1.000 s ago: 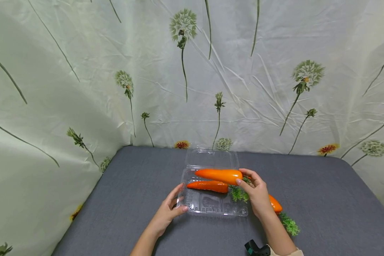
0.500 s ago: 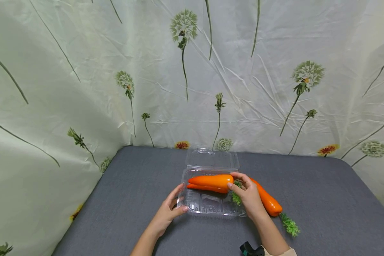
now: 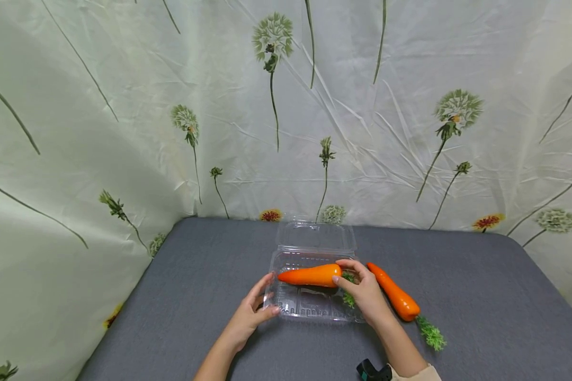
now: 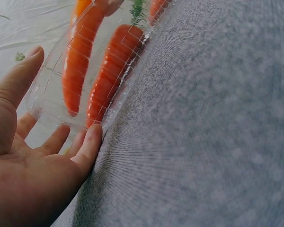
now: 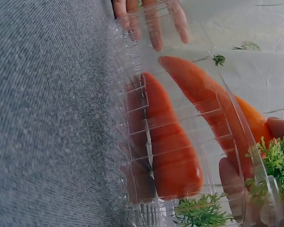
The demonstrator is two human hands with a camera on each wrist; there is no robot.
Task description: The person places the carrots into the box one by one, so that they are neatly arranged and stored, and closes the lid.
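Observation:
My right hand (image 3: 366,295) pinches a glossy orange carrot (image 3: 310,275) by its thick end, over a clear plastic clamshell box (image 3: 310,312). Its green leafy top (image 5: 279,161) hangs beside the fingers. Beneath, a second carrot (image 5: 173,142) lies on the box floor; the held one covers it in the head view, but both wrist views show a gap between the two. At the box's left end my left hand (image 3: 250,313) rests spread, fingertips (image 4: 92,135) against the clear wall and thumb standing apart.
A third carrot (image 3: 395,293) with a green top lies slanted on the grey tabletop (image 3: 486,296), right of the box. The box's lid (image 3: 316,235) is folded back toward the rear curtain (image 3: 386,132).
My right hand has lowered the carrot and brought it left and nearer, over the one in the box. The left hand has stayed in place.

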